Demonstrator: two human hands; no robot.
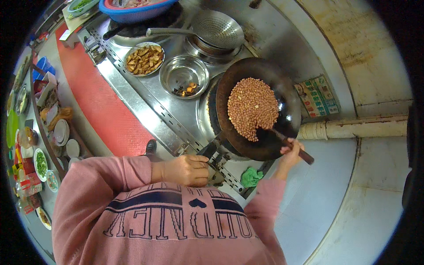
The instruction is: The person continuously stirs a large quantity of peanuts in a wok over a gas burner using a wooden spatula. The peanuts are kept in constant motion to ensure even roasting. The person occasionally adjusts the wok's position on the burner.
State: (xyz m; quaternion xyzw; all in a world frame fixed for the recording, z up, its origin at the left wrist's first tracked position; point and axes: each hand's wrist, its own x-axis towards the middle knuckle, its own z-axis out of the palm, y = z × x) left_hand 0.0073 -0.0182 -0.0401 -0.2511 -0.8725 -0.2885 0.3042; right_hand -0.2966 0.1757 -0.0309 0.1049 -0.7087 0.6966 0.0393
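Observation:
A dark iron wok (285,76) sits on the stove in front of me, holding a heap of reddish-brown peanuts (251,102). My left hand (192,170) is closed around the end of the wok's black handle (210,149). In my right hand (291,154) is the wooden handle of a wok spatula (305,155). The spatula's dark blade (264,133) rests at the near edge of the peanuts, where there is a gap in the heap.
A steel bowl (184,74) with dark and orange spices and a plate of brown slices (144,60) stand left of the wok. Behind them is a perforated strainer (218,29). A green cloth (251,177) lies by the stove's front edge. A pipe (361,128) runs along the right wall.

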